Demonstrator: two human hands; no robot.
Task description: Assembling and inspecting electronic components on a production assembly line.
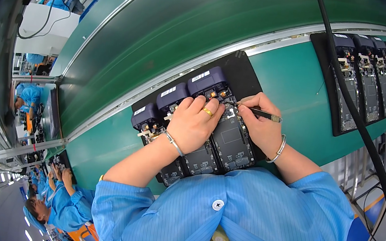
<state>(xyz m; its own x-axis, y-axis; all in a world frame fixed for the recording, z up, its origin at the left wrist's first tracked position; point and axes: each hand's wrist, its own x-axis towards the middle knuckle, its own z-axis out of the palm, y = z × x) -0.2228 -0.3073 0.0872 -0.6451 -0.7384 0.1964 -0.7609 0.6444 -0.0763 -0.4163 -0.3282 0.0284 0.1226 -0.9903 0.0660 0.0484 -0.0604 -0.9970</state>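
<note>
The right hand holds a slim black tool over a circuit board beside the left hand.

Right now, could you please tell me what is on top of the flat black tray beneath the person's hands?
Three long black circuit boards with dark purple housings are visible; whatever the left hand covers cannot be seen.

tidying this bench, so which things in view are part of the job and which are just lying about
Part of the job:
slim black tool, in the right hand
three boards with dark housings, under or beside the left hand
black tray beneath them

Apparently not in use:
other boards, at right
thick black cable
</note>
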